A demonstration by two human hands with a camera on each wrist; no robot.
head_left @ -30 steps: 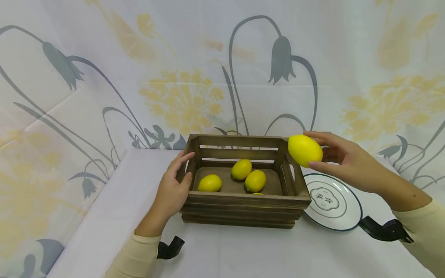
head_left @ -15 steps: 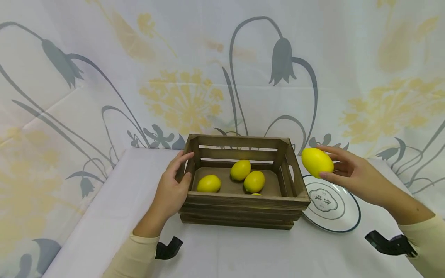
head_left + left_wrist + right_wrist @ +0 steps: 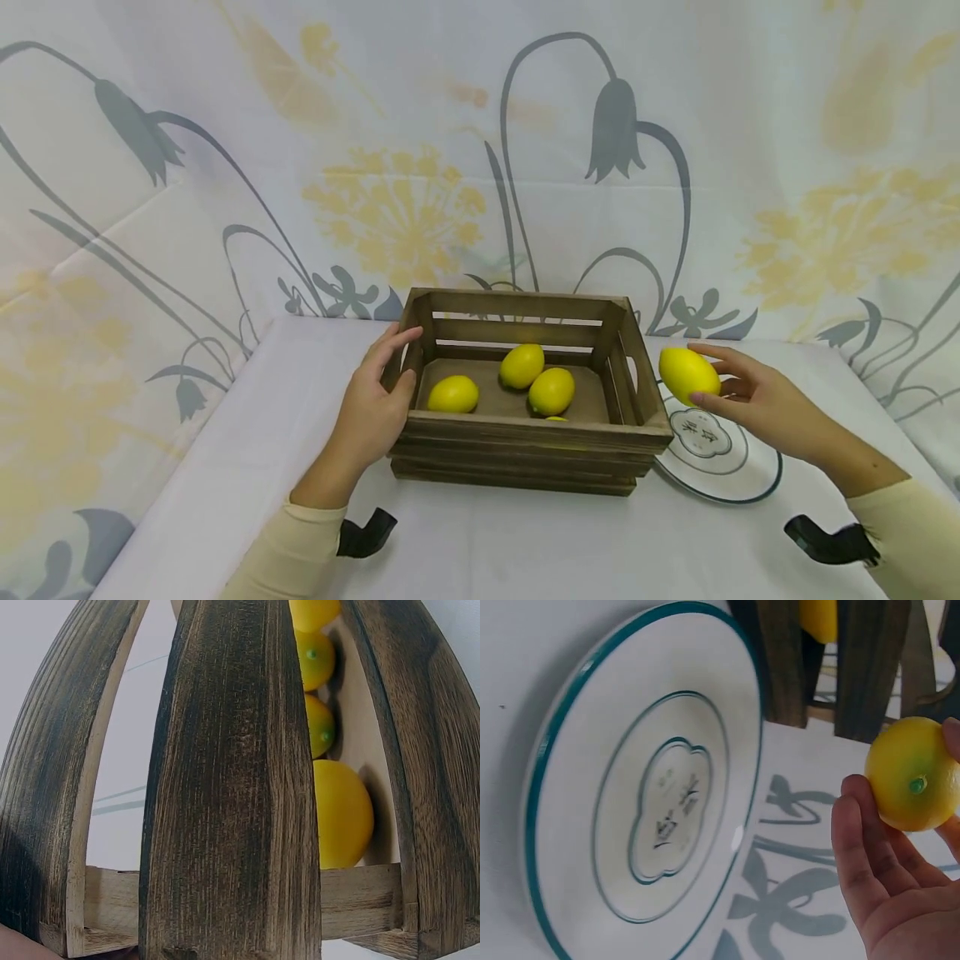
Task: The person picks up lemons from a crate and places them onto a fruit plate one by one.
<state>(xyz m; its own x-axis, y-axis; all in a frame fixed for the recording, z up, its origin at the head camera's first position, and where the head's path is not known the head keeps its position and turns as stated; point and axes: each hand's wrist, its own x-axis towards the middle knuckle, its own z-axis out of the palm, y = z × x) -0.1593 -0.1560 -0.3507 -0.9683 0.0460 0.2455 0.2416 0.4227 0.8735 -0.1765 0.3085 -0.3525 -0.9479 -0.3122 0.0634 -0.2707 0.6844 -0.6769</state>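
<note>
In the head view my left hand [image 3: 372, 406] holds the left end of a brown slatted wooden crate [image 3: 525, 429], index finger and thumb at its rim. Its other fingers are mostly hidden. Inside the crate lie several yellow lemons [image 3: 453, 394], one nearly concealed by the front wall. My right hand [image 3: 768, 404] pinches another lemon [image 3: 686, 375] between thumb and fingers, right of the crate and above a white plate [image 3: 738, 475]. From the right wrist, the held lemon [image 3: 907, 769] shows a green tip, with the fingers [image 3: 855, 840] under it.
The blue-rimmed plate [image 3: 562, 750] lies close against the crate's right side. A white cloth [image 3: 525, 550] covers the table, and a flower-printed curtain [image 3: 420, 100] hangs directly behind the crate. Dark bands [image 3: 828, 542] stick out from both wrists.
My right hand has carried its lemon from beside the crate's right rim outward and down, over the plate. My left hand and the lemons in the crate stay put.
</note>
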